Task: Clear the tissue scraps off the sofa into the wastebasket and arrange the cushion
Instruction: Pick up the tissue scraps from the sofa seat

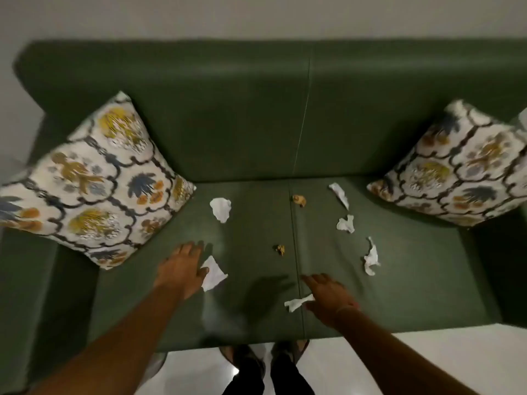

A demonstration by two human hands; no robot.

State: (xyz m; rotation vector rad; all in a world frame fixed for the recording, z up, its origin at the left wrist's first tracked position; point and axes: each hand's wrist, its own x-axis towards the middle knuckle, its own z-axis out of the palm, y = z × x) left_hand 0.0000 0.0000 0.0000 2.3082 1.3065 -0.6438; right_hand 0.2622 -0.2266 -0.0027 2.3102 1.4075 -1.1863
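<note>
Reaching right hand (330, 300) over twisted scrap (298, 302), long axis left-right.

- Sofa (251, 132): green, smooth covering with a soft sheen like leather or vinyl; stitched seams down back and seat
- 2 cushions, left (94, 183) and right (462, 172): woven cloth, matt, printed with a floral lattice on white
- White scraps (220, 208): thin tissue paper, matt, crumpled and creased
- 2 brown scraps (299, 200): crumpled, rough-looking, material unclear
- Floor (427, 354): pale, hard, glossy, showing a bright glint
- Wall (256, 15): plain, matt
</note>
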